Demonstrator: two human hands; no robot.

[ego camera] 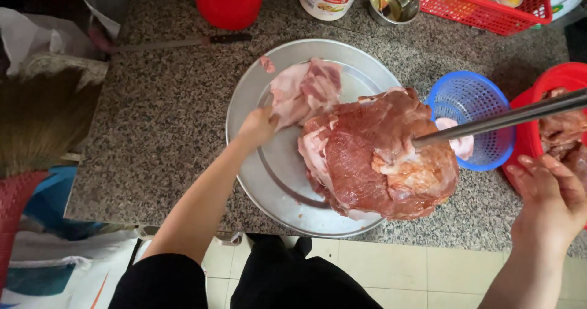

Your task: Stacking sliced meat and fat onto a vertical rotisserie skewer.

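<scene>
A big stack of raw red meat [374, 156] is threaded on a long metal skewer [501, 119] and hangs over a round metal tray [257, 95]. My left hand [258, 126] reaches into the tray and grips a pale slice of raw meat [302, 89] lying there. My right hand [550, 196] is at the right, fingers spread, just below the skewer's shaft; I cannot see it touching the shaft.
The tray sits on a speckled granite counter [165, 119]. A blue mesh basket [471, 110] and a red tub of meat [559, 125] stand at the right. At the back are a red bucket [227, 0], a small metal bowl [394, 2], a red basket [489, 6] and a knife [183, 41].
</scene>
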